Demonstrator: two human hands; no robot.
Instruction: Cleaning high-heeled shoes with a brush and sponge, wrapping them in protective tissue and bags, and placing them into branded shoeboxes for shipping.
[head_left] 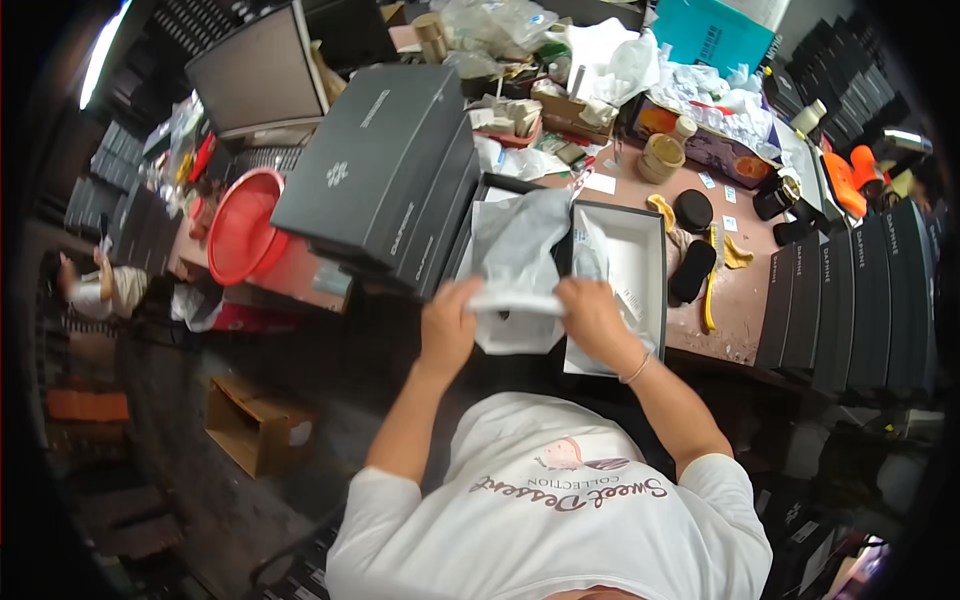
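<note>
My left hand (447,322) and my right hand (597,318) are closed on the two ends of a folded white edge of a pale translucent bag (518,240). The bag lies over a dark box by the near table edge; what is in it cannot be made out. White paper (517,335) hangs below the folded edge. Beside my right hand stands an open dark-rimmed box (640,250) with a white inside. Another pale wrapped bundle (589,248) lies along its left side, and its white flap reaches under my right forearm.
Dark shoeboxes (375,170) are stacked at the left, with more boxes (850,300) upright at the right. A red basin (247,228), a monitor (258,75), a jar (661,158) and a black brush-like pad (693,270) are around. A cardboard box (255,425) sits on the floor.
</note>
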